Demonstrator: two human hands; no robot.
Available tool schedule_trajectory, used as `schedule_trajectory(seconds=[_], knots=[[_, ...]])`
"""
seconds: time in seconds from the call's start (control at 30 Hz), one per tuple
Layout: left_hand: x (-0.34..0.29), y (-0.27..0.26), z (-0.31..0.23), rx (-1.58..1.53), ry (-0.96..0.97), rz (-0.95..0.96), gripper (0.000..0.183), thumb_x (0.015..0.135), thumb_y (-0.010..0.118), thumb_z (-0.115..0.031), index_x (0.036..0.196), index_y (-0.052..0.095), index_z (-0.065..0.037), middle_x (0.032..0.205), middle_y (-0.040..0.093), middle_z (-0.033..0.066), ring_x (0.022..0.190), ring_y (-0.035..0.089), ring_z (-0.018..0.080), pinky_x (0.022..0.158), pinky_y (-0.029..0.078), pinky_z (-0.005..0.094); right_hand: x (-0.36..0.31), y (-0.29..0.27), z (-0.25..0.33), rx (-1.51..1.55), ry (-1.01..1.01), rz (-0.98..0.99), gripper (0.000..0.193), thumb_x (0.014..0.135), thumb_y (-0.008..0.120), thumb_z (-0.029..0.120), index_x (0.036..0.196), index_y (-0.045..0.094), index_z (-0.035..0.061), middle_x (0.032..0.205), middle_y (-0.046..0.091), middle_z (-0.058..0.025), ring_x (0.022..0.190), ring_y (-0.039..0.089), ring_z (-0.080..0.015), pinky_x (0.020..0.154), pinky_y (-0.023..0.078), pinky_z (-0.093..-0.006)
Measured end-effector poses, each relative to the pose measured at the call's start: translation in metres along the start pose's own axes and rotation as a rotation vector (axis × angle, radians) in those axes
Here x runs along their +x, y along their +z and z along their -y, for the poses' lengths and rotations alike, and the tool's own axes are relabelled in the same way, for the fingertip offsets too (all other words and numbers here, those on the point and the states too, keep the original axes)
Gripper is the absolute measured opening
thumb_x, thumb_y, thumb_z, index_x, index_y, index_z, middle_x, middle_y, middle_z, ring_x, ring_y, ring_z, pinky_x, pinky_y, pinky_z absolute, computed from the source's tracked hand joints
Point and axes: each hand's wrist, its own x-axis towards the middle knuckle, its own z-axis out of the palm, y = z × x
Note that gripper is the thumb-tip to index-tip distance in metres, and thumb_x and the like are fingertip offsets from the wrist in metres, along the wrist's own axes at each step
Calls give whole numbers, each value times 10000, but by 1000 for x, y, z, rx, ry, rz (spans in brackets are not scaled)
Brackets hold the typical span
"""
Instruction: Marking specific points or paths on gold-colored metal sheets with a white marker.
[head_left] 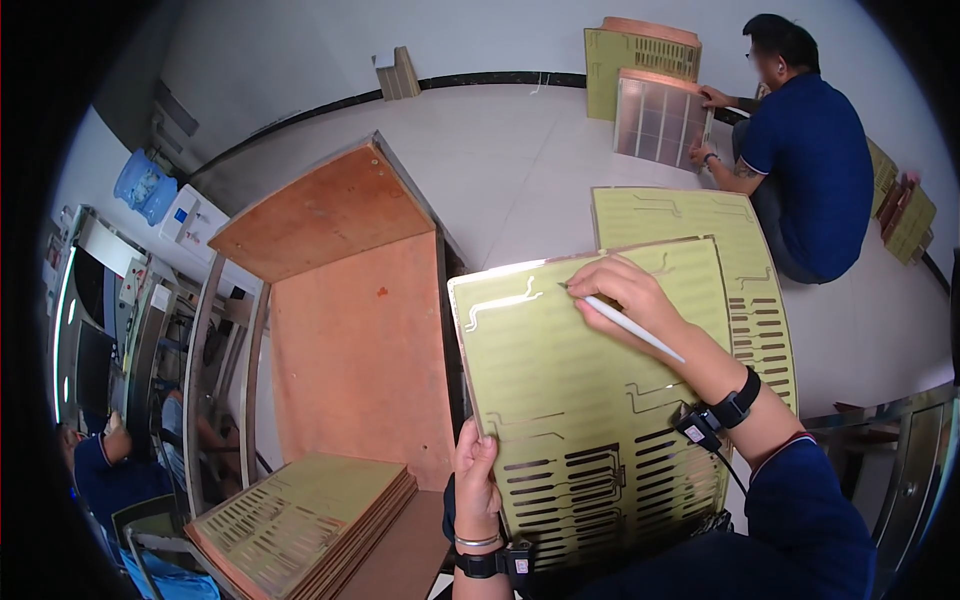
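A large yellow-green circuit board panel (570, 355) stands tilted in front of me, with metal traces and rows of dark slots. My left hand (476, 472) is closed on its lower left edge, thumb on the front face. In my right hand (628, 292), a slim white pen-shaped tool (640, 330) is pinched between the fingers. Its dark tip points at the upper part of the panel, right of a shiny bent trace; whether it touches I cannot tell. Behind this panel leans a second similar panel (770, 270).
At left stands a copper-coloured open rack (355, 340) with a stack of panels (310, 500) at its base. A co-worker (810, 170) crouches at far right, handling a framed panel (650, 120) by the wall. A water dispenser (190, 215) and a seated person (110, 480) are further left.
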Motion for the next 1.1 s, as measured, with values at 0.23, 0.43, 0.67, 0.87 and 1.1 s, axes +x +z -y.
schedule_trajectory(seconds=[0.23,0.43,0.67,0.87,1.1], knots=[[-1,5,-2,-30,17,11,344,950,525,-145,1242,458,24,1155,598,106,1040,586,154,908,461,274,0,-1,-1,26,-7,1,129,732,668,-17,821,595,41,850,639,-54,830,621,-232,819,486,-346],[-2,2,0,-12,27,3,352,947,532,-149,1244,455,24,1146,602,111,1036,588,150,901,464,274,1,3,1,54,69,-31,108,738,662,-23,810,598,24,838,640,-71,823,622,-240,786,492,-334],[-2,3,-2,-15,18,20,361,947,533,-152,1252,455,25,1158,598,109,1046,582,147,906,459,273,6,4,1,76,63,10,77,767,656,21,828,614,40,860,647,-60,832,621,-239,756,489,-332],[-1,4,-1,-21,25,16,369,946,530,-143,1270,450,13,1166,598,92,1064,571,142,920,449,275,8,7,0,60,39,23,69,777,652,40,836,621,53,864,651,-50,831,621,-234,738,492,-326],[0,2,-1,2,16,16,374,935,550,-131,1266,452,13,1164,600,89,1051,573,137,920,449,272,7,15,-2,40,97,-67,85,763,657,26,838,624,49,876,656,-61,830,631,-242,743,503,-319]])
